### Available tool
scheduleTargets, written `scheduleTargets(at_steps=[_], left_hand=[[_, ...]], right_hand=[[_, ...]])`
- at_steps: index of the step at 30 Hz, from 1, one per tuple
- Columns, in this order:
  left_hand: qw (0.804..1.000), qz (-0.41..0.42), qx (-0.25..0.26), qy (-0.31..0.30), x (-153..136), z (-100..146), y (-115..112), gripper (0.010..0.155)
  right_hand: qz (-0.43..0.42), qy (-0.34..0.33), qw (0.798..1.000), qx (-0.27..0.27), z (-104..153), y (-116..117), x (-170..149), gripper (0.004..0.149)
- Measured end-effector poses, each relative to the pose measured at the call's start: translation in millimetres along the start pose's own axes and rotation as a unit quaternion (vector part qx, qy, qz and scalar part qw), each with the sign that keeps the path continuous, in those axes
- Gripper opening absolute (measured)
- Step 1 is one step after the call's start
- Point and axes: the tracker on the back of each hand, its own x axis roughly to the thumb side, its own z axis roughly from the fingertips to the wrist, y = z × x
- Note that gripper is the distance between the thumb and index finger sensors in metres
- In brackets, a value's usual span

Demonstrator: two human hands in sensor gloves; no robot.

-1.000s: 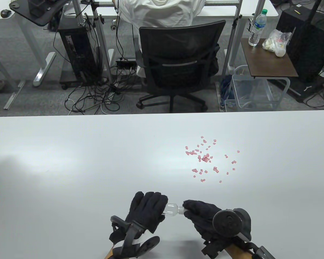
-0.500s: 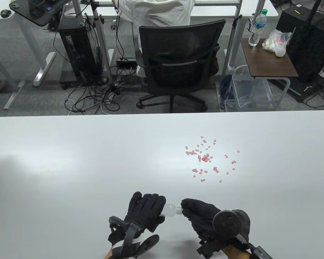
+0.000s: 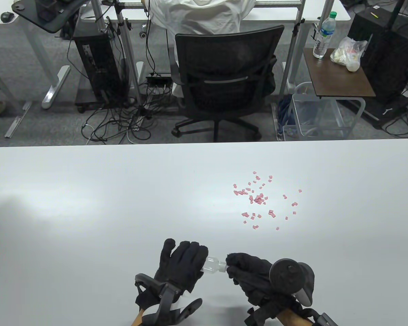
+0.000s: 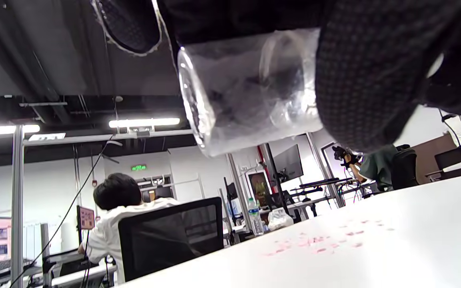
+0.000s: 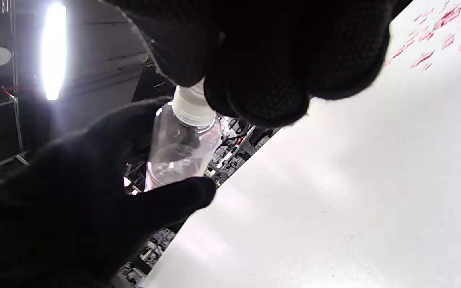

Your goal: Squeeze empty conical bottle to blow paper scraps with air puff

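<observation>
Bottle (image 3: 212, 265) is lying sideways near the tabletop's (image 3: 88, 203) near edge, its base hidden inside the gripping left hand (image 3: 182, 266), while right hand (image 3: 250, 273) fingers are covering its white cap (image 5: 188, 106); paper scraps (image 3: 258, 198) are lying beyond.

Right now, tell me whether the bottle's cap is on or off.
On. The white cap sits on the clear bottle, with right hand fingers pinching it; left hand holds the body.
</observation>
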Motion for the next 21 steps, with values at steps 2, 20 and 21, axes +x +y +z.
scheduleTargets(at_steps=[2,20,21], left_hand=[[0.998,0.049,-0.023,0.035,-3,-2,-2,0.073],[0.898,0.294,-0.035,0.326,-104,-56,-30,0.073],[0.884,0.314,-0.032,0.344,-116,-63,-38,0.073]], right_hand=[[0.008,-0.016,1.0,-0.006,1,-6,-2,0.047],[-0.035,0.038,0.995,-0.08,-2,-57,-47,0.059],[-0.043,0.028,0.997,-0.066,-3,-56,-46,0.06]])
